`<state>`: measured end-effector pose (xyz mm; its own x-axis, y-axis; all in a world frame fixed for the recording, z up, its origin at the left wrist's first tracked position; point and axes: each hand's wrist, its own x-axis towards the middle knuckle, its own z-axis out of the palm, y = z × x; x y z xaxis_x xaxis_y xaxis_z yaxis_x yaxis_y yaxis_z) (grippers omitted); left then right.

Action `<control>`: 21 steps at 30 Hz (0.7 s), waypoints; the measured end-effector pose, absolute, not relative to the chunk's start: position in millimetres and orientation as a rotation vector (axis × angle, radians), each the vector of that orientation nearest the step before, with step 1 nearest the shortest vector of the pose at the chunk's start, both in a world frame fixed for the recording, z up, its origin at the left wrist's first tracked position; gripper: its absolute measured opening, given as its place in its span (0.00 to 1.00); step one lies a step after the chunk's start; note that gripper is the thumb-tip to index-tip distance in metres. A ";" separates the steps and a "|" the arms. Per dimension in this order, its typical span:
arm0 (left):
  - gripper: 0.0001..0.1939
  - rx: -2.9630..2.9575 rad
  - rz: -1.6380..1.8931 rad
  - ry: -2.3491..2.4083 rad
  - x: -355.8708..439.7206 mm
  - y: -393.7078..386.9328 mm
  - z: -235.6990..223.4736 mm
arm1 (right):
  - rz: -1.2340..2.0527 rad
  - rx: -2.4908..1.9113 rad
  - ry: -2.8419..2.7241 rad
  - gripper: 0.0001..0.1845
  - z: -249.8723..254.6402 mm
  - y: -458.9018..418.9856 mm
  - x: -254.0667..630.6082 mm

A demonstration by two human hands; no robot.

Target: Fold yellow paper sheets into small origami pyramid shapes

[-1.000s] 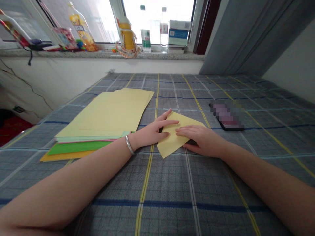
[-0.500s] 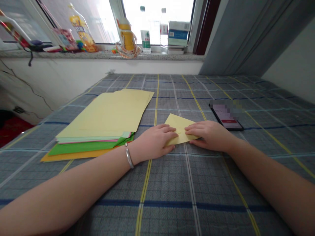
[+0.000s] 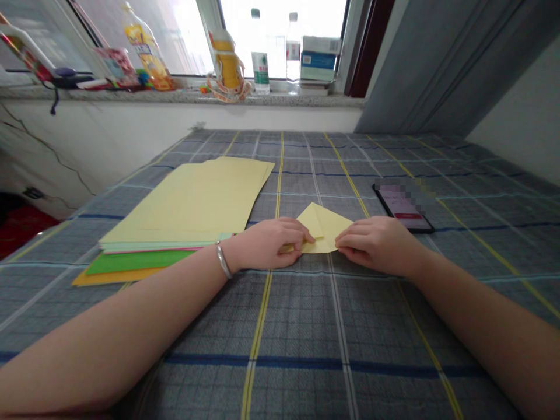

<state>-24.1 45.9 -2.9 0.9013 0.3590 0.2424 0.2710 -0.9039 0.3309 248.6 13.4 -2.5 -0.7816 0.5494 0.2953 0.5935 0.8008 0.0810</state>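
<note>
A small folded piece of pale yellow paper [image 3: 327,224] lies on the checked cloth between my hands, its top corner pointing away from me and a fold line showing on its left part. My left hand [image 3: 280,242], with a silver bangle at the wrist, is closed on the paper's left side, the fingertips pressing a folded flap. On the opposite side, my right hand [image 3: 371,242] pinches the lower right corner between thumb and fingers. Both hands hide the paper's outer corners.
Left of my hands lies a stack of coloured paper [image 3: 188,198], yellow on top, green and orange below. A phone [image 3: 405,210] rests beyond my right hand. Bottles, a yellow flask [image 3: 226,64] and boxes [image 3: 319,61] line the windowsill [image 3: 175,99].
My left hand has shifted slightly left and curled its fingers on the paper. My right hand has moved to its lower right corner. More of the paper's fold now shows.
</note>
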 end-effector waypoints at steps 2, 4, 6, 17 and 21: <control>0.04 2.764 0.406 0.472 -24.9 46.7 -3.5 | -0.198 -0.887 -2.749 0.11 -2.7 12.1 247.5; 0.04 2.762 0.382 0.478 -25.5 46.7 -2.9 | -0.191 -0.888 -2.760 0.11 -3.3 11.7 247.2; 0.03 2.789 0.355 0.488 -25.4 45.4 -0.8 | -0.238 -0.893 -2.767 0.12 -3.1 11.4 246.9; 0.13 2.853 0.315 0.814 -7.7 23.5 0.0 | -0.295 -1.050 -2.714 0.14 -0.1 5.3 239.1; 0.11 2.852 0.361 0.782 -5.7 23.6 -3.5 | -0.256 -1.051 -2.748 0.14 -0.2 5.0 237.8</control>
<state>-5.7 23.6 -3.5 0.8341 0.5188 0.1877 0.4795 -0.8499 0.2184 237.8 5.0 -0.2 -0.7314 0.6400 0.2353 0.6725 0.7342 0.0935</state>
